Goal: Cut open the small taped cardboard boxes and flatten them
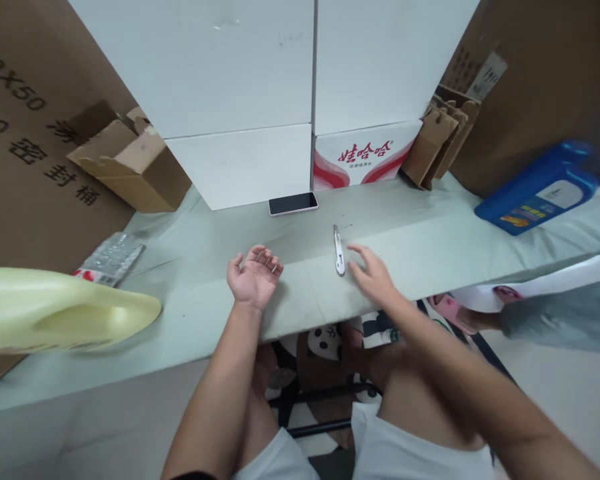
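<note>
My left hand (pixel 255 277) rests palm up near the front edge of the pale green covered table, its fingers loosely curled apart with nothing in them. To the right, my right hand (pixel 370 270) hovers over the front of the table, thumb and fingers apart and holding nothing. Just left of its fingertips lies a white utility knife (pixel 339 251), pointing away from me; a small gap seems to separate them. Farther back, a smartphone (pixel 293 204) with a dark screen lies flat against the white boxes.
White cartons (pixel 260 163) stack up behind the table. At left are an open cardboard box (pixel 150 170), a clear plastic packet (pixel 115 257) and a pale yellow object (pixel 80 310). Brown paper bags (pixel 433 143) and a blue bottle (pixel 537 190) stand at right. Another person's sleeve (pixel 565 320) shows lower right.
</note>
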`<state>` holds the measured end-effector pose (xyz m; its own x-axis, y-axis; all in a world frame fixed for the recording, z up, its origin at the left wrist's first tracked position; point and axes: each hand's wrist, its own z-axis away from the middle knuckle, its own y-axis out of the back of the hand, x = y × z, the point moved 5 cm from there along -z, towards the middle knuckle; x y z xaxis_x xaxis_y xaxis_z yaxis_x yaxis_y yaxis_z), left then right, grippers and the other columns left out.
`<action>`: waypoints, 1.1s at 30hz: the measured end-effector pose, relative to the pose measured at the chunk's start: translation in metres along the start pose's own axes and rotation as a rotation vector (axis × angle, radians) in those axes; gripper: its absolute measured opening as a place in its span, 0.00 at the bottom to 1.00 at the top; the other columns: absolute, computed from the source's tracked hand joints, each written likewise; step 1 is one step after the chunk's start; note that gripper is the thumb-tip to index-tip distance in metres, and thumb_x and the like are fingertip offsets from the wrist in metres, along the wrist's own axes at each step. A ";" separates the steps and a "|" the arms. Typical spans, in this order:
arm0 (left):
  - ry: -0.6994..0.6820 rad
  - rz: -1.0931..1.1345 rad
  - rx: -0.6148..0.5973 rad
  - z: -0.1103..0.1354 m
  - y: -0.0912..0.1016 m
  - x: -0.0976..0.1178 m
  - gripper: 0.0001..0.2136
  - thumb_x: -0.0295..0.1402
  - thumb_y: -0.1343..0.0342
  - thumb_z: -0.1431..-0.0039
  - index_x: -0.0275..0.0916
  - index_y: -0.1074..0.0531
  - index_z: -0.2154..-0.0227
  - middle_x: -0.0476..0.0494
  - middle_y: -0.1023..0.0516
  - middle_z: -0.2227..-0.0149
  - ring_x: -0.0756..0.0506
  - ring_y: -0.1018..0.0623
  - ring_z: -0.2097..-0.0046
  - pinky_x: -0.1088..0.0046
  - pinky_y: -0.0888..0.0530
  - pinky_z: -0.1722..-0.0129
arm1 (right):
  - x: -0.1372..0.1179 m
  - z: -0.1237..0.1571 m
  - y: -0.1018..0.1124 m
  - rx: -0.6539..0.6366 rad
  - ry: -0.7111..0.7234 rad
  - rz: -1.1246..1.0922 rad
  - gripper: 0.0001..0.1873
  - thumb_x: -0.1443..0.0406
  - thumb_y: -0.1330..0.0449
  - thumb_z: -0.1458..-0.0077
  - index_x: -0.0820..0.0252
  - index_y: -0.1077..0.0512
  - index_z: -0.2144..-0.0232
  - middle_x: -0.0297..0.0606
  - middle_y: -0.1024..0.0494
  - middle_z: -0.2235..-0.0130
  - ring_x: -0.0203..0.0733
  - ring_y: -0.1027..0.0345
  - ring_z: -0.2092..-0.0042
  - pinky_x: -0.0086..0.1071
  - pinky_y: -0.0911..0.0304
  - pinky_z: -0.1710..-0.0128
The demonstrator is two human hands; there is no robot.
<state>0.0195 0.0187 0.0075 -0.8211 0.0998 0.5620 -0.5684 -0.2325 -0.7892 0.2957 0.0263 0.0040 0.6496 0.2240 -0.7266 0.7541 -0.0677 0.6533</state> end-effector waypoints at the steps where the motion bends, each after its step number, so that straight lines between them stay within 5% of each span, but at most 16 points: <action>1: -0.002 -0.002 0.011 0.001 0.002 0.001 0.16 0.45 0.49 0.41 0.39 0.25 0.69 0.45 0.25 0.71 0.46 0.24 0.70 0.67 0.23 0.67 | -0.009 0.008 -0.015 -0.008 0.029 0.062 0.23 0.61 0.46 0.38 0.63 0.27 0.44 0.54 0.25 0.39 0.54 0.32 0.36 0.52 0.38 0.36; 4: -0.022 -0.027 0.064 0.004 0.012 0.007 0.15 0.44 0.49 0.43 0.38 0.25 0.69 0.45 0.25 0.71 0.46 0.23 0.71 0.67 0.23 0.68 | -0.023 0.022 -0.048 -0.081 0.034 0.307 0.25 0.61 0.46 0.37 0.63 0.27 0.41 0.53 0.33 0.32 0.62 0.42 0.30 0.57 0.45 0.33; 7: -0.029 -0.095 0.147 0.002 0.024 0.014 0.13 0.42 0.48 0.46 0.38 0.26 0.70 0.46 0.26 0.73 0.47 0.24 0.73 0.70 0.23 0.71 | -0.026 0.023 -0.059 -0.151 0.032 0.437 0.26 0.60 0.47 0.36 0.59 0.28 0.39 0.46 0.35 0.30 0.62 0.46 0.29 0.57 0.49 0.32; 16: 0.007 -0.432 0.289 -0.008 0.040 0.010 0.04 0.31 0.39 0.52 0.36 0.27 0.74 0.48 0.26 0.76 0.52 0.24 0.75 0.80 0.27 0.74 | -0.025 0.021 -0.056 -0.171 0.032 0.453 0.26 0.59 0.47 0.35 0.56 0.29 0.38 0.43 0.35 0.29 0.60 0.46 0.29 0.54 0.49 0.32; 21: -0.030 -0.600 0.262 -0.005 0.034 0.006 0.11 0.25 0.31 0.60 0.36 0.25 0.72 0.49 0.23 0.72 0.52 0.24 0.73 0.81 0.28 0.73 | -0.024 0.020 -0.056 -0.158 0.032 0.423 0.25 0.60 0.46 0.36 0.55 0.28 0.39 0.43 0.34 0.30 0.60 0.44 0.29 0.54 0.48 0.32; 25: -0.087 -0.684 0.257 -0.003 0.033 0.010 0.15 0.17 0.34 0.66 0.36 0.24 0.71 0.50 0.23 0.73 0.54 0.26 0.73 0.83 0.32 0.73 | -0.024 0.020 -0.055 -0.162 0.043 0.411 0.25 0.60 0.47 0.36 0.56 0.28 0.39 0.44 0.34 0.30 0.61 0.45 0.29 0.55 0.49 0.32; 33: -0.318 -0.863 0.397 -0.018 0.045 0.058 0.14 0.15 0.40 0.64 0.38 0.25 0.73 0.53 0.26 0.76 0.52 0.30 0.74 0.81 0.37 0.73 | -0.022 0.022 -0.057 -0.150 0.045 0.404 0.25 0.61 0.47 0.37 0.57 0.28 0.40 0.45 0.34 0.30 0.63 0.44 0.30 0.56 0.48 0.33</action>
<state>-0.0546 0.0312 0.0003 -0.0510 0.1365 0.9893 -0.8572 -0.5143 0.0268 0.2407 0.0036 -0.0218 0.8824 0.2506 -0.3982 0.4152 -0.0168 0.9096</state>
